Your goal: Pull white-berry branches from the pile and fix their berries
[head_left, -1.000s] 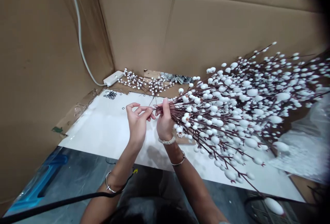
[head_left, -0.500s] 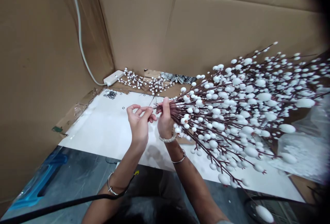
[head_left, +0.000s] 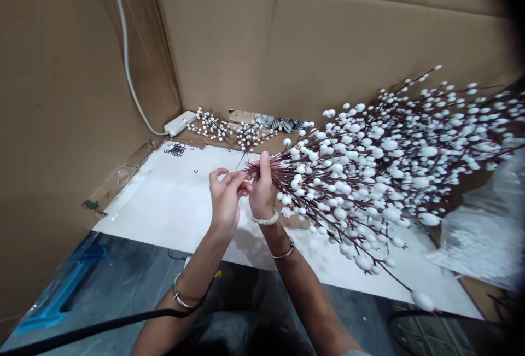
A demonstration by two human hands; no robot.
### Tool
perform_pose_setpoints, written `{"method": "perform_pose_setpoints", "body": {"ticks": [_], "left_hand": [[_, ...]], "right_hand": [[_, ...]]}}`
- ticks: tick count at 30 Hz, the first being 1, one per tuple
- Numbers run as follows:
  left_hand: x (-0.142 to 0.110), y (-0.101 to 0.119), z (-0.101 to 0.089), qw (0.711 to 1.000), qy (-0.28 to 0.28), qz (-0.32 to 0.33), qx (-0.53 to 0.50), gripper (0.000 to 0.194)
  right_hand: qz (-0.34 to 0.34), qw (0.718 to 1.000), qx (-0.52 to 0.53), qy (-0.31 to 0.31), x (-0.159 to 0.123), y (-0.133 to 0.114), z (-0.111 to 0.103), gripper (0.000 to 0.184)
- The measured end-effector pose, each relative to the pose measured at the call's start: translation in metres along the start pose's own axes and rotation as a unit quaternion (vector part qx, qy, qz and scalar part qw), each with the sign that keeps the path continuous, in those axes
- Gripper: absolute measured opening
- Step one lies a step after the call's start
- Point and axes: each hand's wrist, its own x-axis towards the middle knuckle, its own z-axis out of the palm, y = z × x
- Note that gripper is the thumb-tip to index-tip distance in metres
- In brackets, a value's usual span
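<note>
A big bunch of artificial berry stems (head_left: 340,181), thin dark-brown twigs with white oval berries, fans out to the right above the table. My right hand (head_left: 262,187) is closed around its gathered lower ends, thumb on top. From the left, my left hand (head_left: 225,197) meets the short cut ends that stick out past the right hand. Its thumb and index finger are pinched together there, and what lies between them is too small to make out. Small black rings (head_left: 177,150) lie in a heap on the white sheet (head_left: 164,197), with a few loose ones nearby.
Smaller white-berry sprigs (head_left: 250,136) lie along the back beside a white power strip (head_left: 180,123). More berry stems (head_left: 435,143) rest at the right, near a clear plastic bag (head_left: 484,241) of white pieces. Cardboard walls (head_left: 328,44) enclose the back and left. A black cord (head_left: 102,323) crosses low at left.
The berry ends of the bunch have swung away from me and drawn in to the left, apart from the stems lying behind. My left hand has shifted slightly right, closer to the cut ends.
</note>
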Motion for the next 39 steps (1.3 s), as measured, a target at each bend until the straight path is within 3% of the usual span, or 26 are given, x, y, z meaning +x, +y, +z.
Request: {"method": "perform_pose_setpoints", "body": {"ticks": [9,15,18,22,25,33,39], "left_hand": [[-0.008,-0.016,0.003,0.973,0.054,0.216,0.065,0.041],[-0.007,-0.027,-0.002,0.9,0.034,0.41,0.143,0.034],[-0.001,-0.033,-0.009,0.869,0.021,0.463,0.172,0.036],[0.002,-0.038,-0.014,0.86,0.021,0.47,0.197,0.037],[-0.001,-0.037,-0.011,0.859,0.017,0.472,0.197,0.036],[-0.013,-0.029,0.007,0.944,0.038,0.314,0.095,0.037],[-0.013,-0.025,0.009,0.956,0.041,0.284,0.059,0.038]], "right_hand": [[0.005,1.0,0.002,0.005,-0.006,-0.004,0.0,0.049],[-0.007,1.0,-0.021,-0.002,-0.008,-0.007,0.0,0.047],[-0.052,0.996,-0.066,0.005,-0.009,-0.01,-0.002,0.043],[-0.093,0.99,-0.101,0.01,-0.008,-0.011,-0.003,0.039],[-0.087,0.992,-0.093,0.017,-0.008,-0.011,-0.002,0.037],[0.081,0.996,0.017,0.017,-0.014,-0.023,0.004,0.042],[0.136,0.988,0.069,0.013,-0.014,-0.02,0.005,0.047]]}}
